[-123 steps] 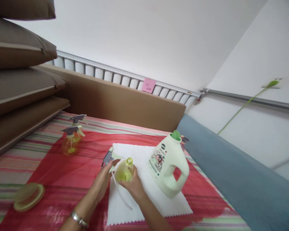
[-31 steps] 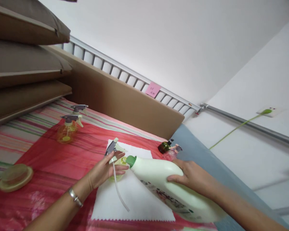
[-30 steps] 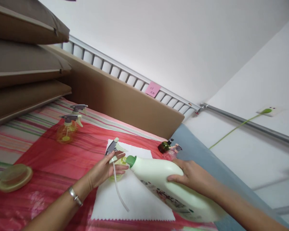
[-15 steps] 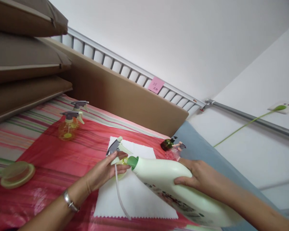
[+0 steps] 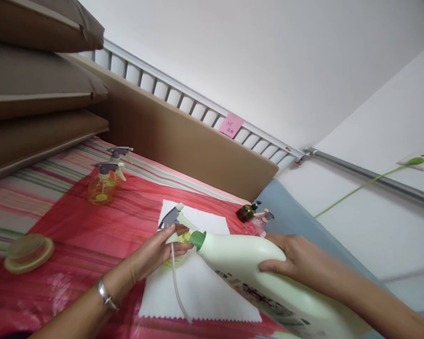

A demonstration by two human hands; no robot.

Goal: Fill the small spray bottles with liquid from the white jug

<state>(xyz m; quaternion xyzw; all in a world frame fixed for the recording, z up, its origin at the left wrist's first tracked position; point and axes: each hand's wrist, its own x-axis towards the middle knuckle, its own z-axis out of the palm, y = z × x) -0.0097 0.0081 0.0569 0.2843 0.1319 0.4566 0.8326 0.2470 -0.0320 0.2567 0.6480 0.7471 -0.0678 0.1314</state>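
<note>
My left hand [image 5: 157, 252] grips a grey and pale green trigger spray head [image 5: 171, 218], whose thin clear tube [image 5: 176, 289] hangs down. Its fingers also reach to a yellow see-through bottle [image 5: 178, 260], largely hidden behind them; whether they hold it too I cannot tell. Wrapped round a large pale green bottle [image 5: 240, 254] is my right hand [image 5: 289, 259]. That bottle lies tilted, its green mouth [image 5: 198, 239] at the yellow bottle's neck. Any flow of liquid is hidden. Under both lies a white zigzag-edged cloth [image 5: 205, 296].
At the left are yellow spray bottles [image 5: 101, 188] and a round pale yellow lid [image 5: 28, 254]. A dark green pump bottle [image 5: 246, 213] and a pink one [image 5: 257, 226] stand at the right. Behind rises a brown board [image 5: 183, 141], with stacked brown cushions [image 5: 38, 75] at upper left.
The view has shifted slightly, so everything sits a little further right. Both hands keep their holds, and the large bottle's mouth remains at the yellow bottle.
</note>
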